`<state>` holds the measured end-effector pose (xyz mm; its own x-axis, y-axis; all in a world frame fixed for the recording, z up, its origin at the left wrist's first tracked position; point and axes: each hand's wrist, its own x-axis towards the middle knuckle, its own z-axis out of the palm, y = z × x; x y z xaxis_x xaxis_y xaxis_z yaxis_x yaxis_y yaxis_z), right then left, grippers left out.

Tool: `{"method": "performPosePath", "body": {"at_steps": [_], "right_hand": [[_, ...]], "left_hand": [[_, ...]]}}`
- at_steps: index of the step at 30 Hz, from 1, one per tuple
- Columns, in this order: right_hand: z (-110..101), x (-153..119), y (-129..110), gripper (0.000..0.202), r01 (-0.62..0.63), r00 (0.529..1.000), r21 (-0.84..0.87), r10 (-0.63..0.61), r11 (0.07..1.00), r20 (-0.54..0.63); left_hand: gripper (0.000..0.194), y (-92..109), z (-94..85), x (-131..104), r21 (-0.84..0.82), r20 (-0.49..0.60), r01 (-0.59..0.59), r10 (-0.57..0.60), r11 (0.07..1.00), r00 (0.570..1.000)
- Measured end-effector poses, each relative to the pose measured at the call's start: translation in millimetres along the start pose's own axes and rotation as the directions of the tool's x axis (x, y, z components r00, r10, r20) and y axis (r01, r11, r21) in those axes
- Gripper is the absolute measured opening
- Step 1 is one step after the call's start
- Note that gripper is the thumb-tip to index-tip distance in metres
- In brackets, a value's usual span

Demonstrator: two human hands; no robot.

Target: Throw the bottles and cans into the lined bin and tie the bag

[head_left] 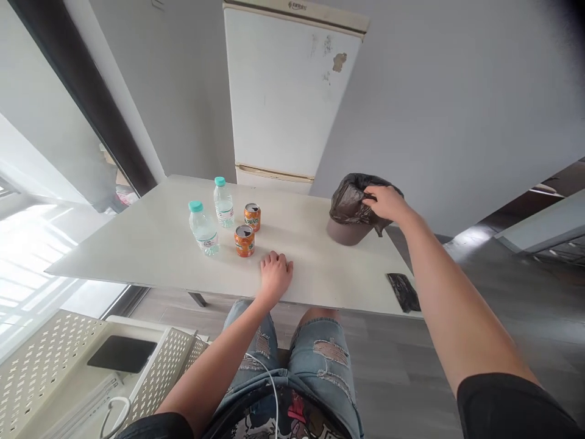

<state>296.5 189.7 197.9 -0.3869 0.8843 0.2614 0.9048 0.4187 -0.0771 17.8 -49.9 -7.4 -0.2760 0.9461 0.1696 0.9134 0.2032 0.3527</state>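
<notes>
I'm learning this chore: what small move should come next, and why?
Probably the right hand should tug the dark bag straighter over the bin: its fingers are on the bag, which drapes bunched over the bin's top, with a loose corner hanging down. The left hand rests on the table, apart from the bin.

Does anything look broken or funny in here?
Yes, the white fridge door has a brownish patch at its upper right, where the finish looks worn off. The jeans have frayed holes, maybe just their style. The dark bag hangs rumpled and uneven over the bin.
</notes>
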Motion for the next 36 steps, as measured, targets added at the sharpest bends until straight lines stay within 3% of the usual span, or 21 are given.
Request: {"method": "performPosePath", "body": {"at_steps": [7, 12, 15, 19, 24, 27, 31, 36], "right_hand": [[-12.8, -67.3, -100.9, 0.021, 0.183, 0.982, 0.109, -0.188, 0.977, 0.035], [-34.5, -96.7, -157.7, 0.019, 0.291, 0.93, 0.278, -0.338, 0.916, 0.142], [-42.6, -98.6, -173.9, 0.019, 0.324, 0.898, 0.317, -0.395, 0.891, 0.194], [-41.8, -92.7, -178.9, 0.013, 0.382, 0.866, 0.233, -0.434, 0.894, 0.248], [-50.6, -89.5, -181.5, 0.028, 0.413, 0.839, 0.095, -0.419, 0.906, 0.346], [-69.5, -91.7, -200.6, 0.043, 0.474, 0.839, 0.122, -0.489, 0.872, 0.24], [-78.0, -91.8, -263.1, 0.018, 0.554, 0.832, 0.147, -0.552, 0.82, -0.056], [-39.4, -65.2, -368.4, 0.022, 0.669, 0.727, 0.241, -0.687, 0.703, -0.013]], "left_hand": [[0.036, 0.6, -2.4, 0.3, -0.022, 0.048, -0.044, 0.045, 0.999, 0.998], [0.041, 3.0, 1.9, 2.4, -0.015, 0.152, -0.11, 0.111, 0.994, 0.982], [0.042, 3.1, 3.8, 0.2, -0.029, 0.172, -0.139, 0.142, 0.99, 0.975], [0.041, -6.7, 0.9, -4.3, -0.071, 0.181, -0.231, 0.24, 0.97, 0.954], [0.03, -22.5, -5.2, -7.5, -0.137, 0.174, -0.37, 0.39, 0.919, 0.904], [0.029, -22.2, -7.2, -10.0, -0.137, 0.159, -0.374, 0.393, 0.917, 0.906], [0.029, -19.0, -8.5, -13.2, -0.125, 0.146, -0.367, 0.383, 0.922, 0.912], [0.028, -21.0, -6.7, -13.6, -0.113, 0.14, -0.373, 0.387, 0.921, 0.912]]}}
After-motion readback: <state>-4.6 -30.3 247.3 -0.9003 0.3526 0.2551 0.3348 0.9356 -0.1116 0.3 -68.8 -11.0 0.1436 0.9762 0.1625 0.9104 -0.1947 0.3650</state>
